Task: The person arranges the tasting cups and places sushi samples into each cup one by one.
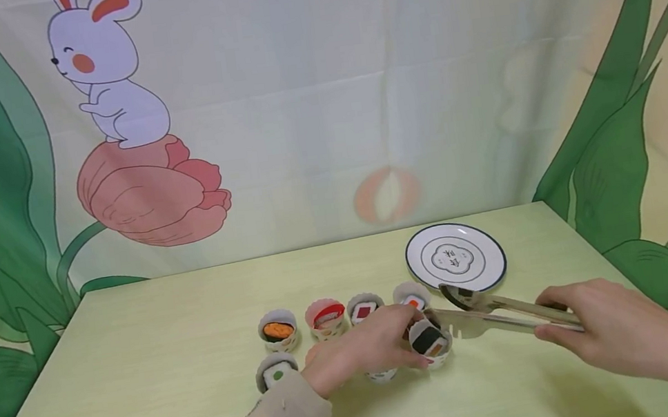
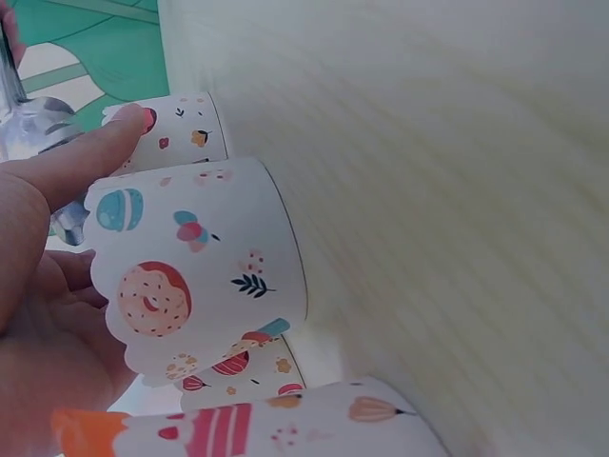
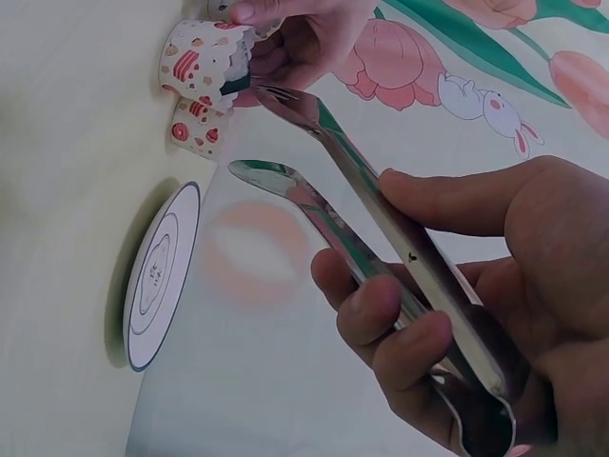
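My left hand (image 1: 363, 344) holds a small paper baking cup (image 1: 436, 356) at the front right, thumb and fingers at its sides. A black-and-white toy sushi piece (image 1: 428, 340) sits inside. My right hand (image 1: 611, 324) grips metal tongs (image 3: 381, 219). The tongs' forked end reaches that cup, while the spoon-shaped end stands apart from it with nothing between them. Behind, cups hold an orange-centred sushi roll (image 1: 413, 303), a dark-red-centred roll (image 1: 363, 312), a red-topped piece (image 1: 328, 316) and an orange piece (image 1: 278, 330). My left hand partly hides the front row.
A white plate (image 1: 422, 264) with a blue rim lies at the back right of the table (image 1: 160, 369). A green-centred roll (image 1: 275, 373) is in a cup at the front left. A printed cloth (image 1: 271, 105) hangs behind the table.
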`<state>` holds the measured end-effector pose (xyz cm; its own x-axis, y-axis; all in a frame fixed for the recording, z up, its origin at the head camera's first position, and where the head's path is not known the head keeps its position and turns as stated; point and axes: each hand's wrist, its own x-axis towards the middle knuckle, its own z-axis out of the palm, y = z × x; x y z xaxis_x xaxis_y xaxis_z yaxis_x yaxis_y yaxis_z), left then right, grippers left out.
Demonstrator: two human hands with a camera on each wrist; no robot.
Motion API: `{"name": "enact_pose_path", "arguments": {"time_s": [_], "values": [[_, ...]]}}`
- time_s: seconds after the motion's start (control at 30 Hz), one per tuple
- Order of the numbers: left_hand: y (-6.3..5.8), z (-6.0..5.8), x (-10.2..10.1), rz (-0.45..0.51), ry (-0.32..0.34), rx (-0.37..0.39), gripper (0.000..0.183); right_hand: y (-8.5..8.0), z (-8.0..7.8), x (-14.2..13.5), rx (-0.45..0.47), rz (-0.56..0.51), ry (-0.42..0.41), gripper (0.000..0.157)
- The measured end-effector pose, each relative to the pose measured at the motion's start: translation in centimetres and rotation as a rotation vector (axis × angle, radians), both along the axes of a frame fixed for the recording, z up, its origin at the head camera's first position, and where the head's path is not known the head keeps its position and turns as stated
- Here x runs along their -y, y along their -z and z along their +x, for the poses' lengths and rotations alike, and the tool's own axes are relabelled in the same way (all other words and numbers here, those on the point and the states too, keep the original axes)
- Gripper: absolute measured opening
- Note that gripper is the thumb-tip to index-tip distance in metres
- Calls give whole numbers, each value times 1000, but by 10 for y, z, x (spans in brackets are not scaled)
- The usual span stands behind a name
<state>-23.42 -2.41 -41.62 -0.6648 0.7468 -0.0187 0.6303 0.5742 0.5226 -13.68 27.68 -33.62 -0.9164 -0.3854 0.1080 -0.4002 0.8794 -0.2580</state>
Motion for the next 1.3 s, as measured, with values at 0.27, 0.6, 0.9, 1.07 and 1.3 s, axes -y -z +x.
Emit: {"name": "enact_pose_path", "arguments": {"time_s": [0.27,0.6,0.9,1.07,1.3], "values": [[1,2,4,-19,-10,-30,54,10,-5,-11,23,0,71,22],[-9,11,17,-34,-60,31,69,24,-8,-30,30,-60,155,28],[-18,18,35,-52,-102,-42,69,29,-18,-55,23,-54,223,39],[-22,19,46,-13,-101,-24,67,31,-24,-66,60,-46,272,51],[-24,16,60,52,-78,-18,61,38,-31,-83,67,-52,309,54]]}}
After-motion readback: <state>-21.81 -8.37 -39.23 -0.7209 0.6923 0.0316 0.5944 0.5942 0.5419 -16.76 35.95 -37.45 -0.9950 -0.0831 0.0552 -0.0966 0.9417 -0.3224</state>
